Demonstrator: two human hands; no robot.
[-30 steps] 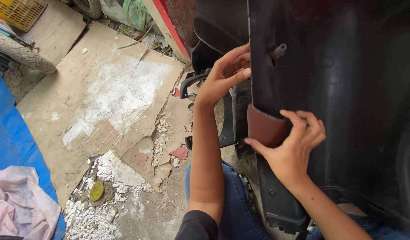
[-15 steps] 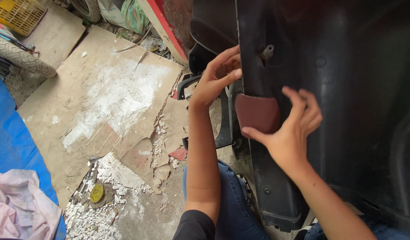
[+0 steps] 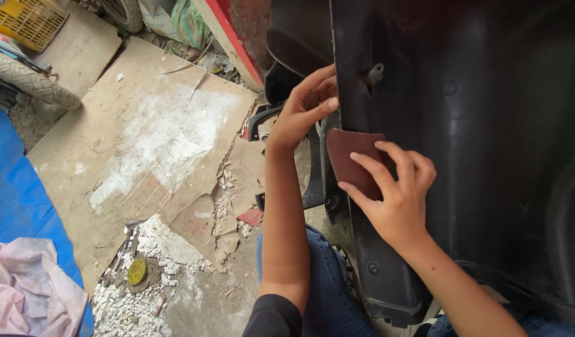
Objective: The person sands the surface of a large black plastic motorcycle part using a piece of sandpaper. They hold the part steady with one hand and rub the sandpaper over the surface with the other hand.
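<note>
Outdoor yard floor: torn cardboard (image 3: 144,143), rubble. Right hand (image 3: 393,187), fingers spread flat, pressing reddish sandpaper (image 3: 350,156) on black panel (image 3: 462,125); left hand (image 3: 303,109) gripping panel's edge. Risk: paper slipping, knuckles scraped, judging by flat hold.

A dusty ground (image 3: 250,293) is bearing everything: flattened cardboard sheets (image 3: 138,150) are lying across it, white rubble (image 3: 144,293) is spreading at their lower edge with a round yellow lid (image 3: 136,271) among it, and a blue tarp (image 3: 16,187) is carrying a pale cloth (image 3: 25,287) at the left
</note>
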